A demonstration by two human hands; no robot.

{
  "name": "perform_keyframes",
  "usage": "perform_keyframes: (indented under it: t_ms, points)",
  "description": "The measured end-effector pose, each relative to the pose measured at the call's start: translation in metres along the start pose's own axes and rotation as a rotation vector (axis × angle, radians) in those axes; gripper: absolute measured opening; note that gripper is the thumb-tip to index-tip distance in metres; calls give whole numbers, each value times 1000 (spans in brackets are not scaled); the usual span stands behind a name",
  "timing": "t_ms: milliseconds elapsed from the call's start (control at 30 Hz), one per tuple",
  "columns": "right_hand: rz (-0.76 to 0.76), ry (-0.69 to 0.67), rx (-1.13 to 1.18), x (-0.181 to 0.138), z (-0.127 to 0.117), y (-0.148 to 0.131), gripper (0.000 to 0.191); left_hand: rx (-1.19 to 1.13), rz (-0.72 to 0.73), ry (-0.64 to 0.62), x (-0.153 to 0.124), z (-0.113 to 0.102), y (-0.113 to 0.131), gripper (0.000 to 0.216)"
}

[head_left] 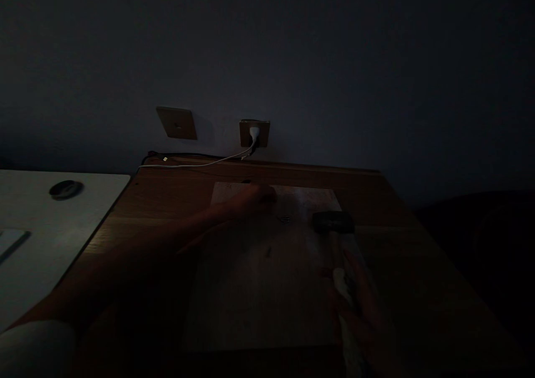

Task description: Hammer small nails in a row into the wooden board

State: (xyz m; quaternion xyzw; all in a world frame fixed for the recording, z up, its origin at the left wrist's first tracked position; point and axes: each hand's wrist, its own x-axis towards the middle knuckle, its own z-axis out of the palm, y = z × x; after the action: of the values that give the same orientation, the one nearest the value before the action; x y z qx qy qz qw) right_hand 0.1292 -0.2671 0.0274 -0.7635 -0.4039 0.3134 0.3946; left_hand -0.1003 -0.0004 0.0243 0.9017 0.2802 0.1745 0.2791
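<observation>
The mallet head (pixel 333 222) looks matt, the tabletop (pixel 167 197) smooth wood.

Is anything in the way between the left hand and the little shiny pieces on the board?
Nothing visible: just the board lies between the left hand and the shiny pieces. The mallet in the right hand is to their right.

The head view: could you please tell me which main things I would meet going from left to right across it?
Flat white object cut off by the edge, round dark object, wall plate without a plug, left hand, small metal pieces, hammer head.
</observation>
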Motion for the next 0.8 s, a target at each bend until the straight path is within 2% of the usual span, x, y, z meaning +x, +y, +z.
perform_keyframes:
  t_ms: [200, 300, 400, 500, 633, 800]
  points:
    - [26, -69, -40, 3, 5, 13, 79, -24, 86, -47, -5, 11, 12, 15]
    - [33, -132, -87, 5, 6, 18, 76, -42, 131, -77, -17, -1, 18, 14]
    - [42, -56, -155, 5, 8, 14, 73, -24, 159, -135, -42, -19, 16, 15]
    - [82, -13, -167, 5, 11, 4, 82, -30, 123, -219, -73, -27, 10, 18]
    - [111, -50, -147, 6, 15, -3, 92, -173, 158, -257, -101, -22, 6, 20]
    - [139, -73, -152, 9, 13, 0, 91, -151, 217, -277, -97, -10, 16, 19]
